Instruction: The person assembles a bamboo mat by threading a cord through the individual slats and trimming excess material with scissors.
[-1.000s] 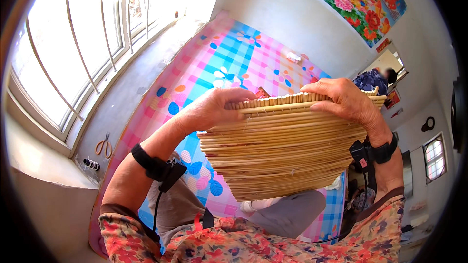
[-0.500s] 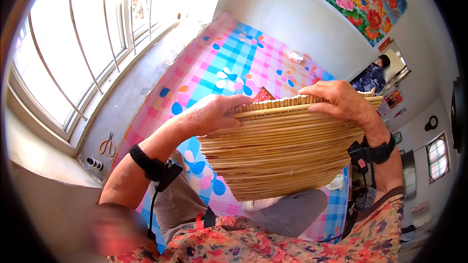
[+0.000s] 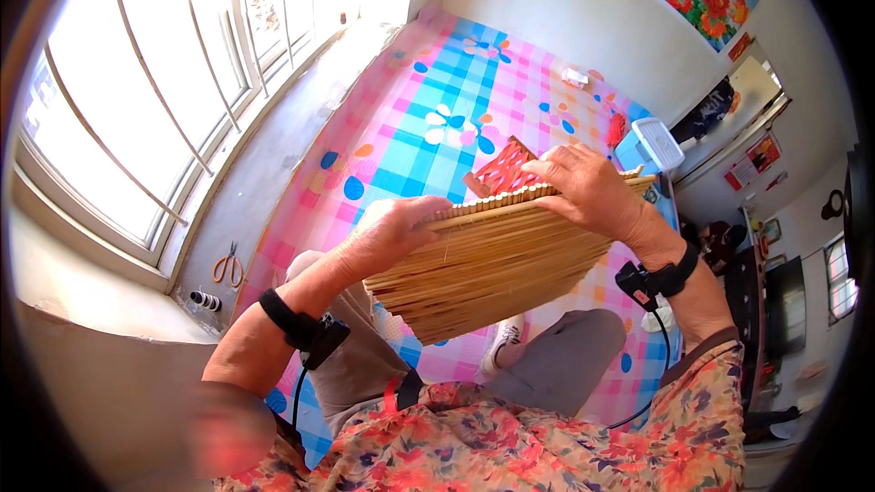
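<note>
Held up in front of me over my lap is a mat of thin straw-coloured stalks (image 3: 492,273), laid side by side. Its upper edge shows a row of stalk ends and one thicker stalk along it. My left hand (image 3: 390,239) is closed on the left part of this edge, thumb on top. Farther right along the same edge, my right hand (image 3: 591,193) grips with the thumb on the near face and fingers over the far side. The fingers behind the mat are partly hidden. Just beyond the mat lies a red woven piece (image 3: 503,169), its lower part covered.
A pink and blue checked sheet (image 3: 392,141) spreads beneath me. Orange-handled scissors (image 3: 228,268) and a thread spool (image 3: 206,301) lie on the sill at left, below the barred window (image 3: 137,100). A blue lidded box (image 3: 651,148) and a small white package (image 3: 574,78) stand farther off.
The mat has tilted, so its broad face looks shorter, and it sits slightly lower and further left. Both hands keep their hold. More of the red woven piece and the blue box now show.
</note>
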Motion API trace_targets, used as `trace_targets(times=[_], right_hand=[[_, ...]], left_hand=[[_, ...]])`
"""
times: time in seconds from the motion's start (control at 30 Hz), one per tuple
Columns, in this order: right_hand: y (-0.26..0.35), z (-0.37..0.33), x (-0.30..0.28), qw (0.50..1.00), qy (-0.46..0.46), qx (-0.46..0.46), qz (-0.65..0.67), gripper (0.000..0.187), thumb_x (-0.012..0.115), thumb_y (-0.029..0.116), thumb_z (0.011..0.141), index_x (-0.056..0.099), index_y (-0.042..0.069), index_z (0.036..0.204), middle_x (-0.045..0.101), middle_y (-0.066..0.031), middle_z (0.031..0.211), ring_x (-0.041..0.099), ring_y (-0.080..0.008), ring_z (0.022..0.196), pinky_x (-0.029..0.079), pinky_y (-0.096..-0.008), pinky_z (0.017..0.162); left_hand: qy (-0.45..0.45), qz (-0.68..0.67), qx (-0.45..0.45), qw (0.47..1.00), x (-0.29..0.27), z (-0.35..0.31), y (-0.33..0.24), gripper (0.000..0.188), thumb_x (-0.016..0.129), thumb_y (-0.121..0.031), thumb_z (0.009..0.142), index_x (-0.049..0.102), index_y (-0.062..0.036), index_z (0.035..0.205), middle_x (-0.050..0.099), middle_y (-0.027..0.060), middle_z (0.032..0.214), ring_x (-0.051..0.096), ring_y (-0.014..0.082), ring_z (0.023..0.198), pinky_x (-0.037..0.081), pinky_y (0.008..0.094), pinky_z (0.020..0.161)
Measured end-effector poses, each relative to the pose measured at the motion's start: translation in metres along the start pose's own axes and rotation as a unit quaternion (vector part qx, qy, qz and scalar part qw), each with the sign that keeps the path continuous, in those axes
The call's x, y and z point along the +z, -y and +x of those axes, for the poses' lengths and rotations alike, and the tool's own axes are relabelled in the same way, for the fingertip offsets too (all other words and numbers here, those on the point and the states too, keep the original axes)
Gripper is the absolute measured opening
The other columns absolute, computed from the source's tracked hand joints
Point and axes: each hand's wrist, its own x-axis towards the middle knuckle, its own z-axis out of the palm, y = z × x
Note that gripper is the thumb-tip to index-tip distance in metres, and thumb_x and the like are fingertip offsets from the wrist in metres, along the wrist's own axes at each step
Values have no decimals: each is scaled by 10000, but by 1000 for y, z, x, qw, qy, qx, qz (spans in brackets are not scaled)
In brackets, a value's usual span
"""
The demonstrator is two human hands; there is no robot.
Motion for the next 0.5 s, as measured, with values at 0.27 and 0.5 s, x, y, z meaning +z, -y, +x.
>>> trace_targets(times=[0.27,0.5], right_hand=[[46,-10,107,989,-90,-116,12,130,590,104,738,564,74,862,488,-35,736,557,-183,704,462,-328,637],[47,7,149,975,-184,-123,4,106,581,130,734,544,66,810,478,-27,722,535,-178,676,451,-317,619]], left_hand=[[37,62,-115,991,13,-4,1,414,683,-117,793,595,-63,1193,671,160,993,653,293,933,504,364,816],[33,60,-175,982,15,1,-1,373,702,-130,805,618,-59,1162,675,150,961,658,245,890,506,346,799]])
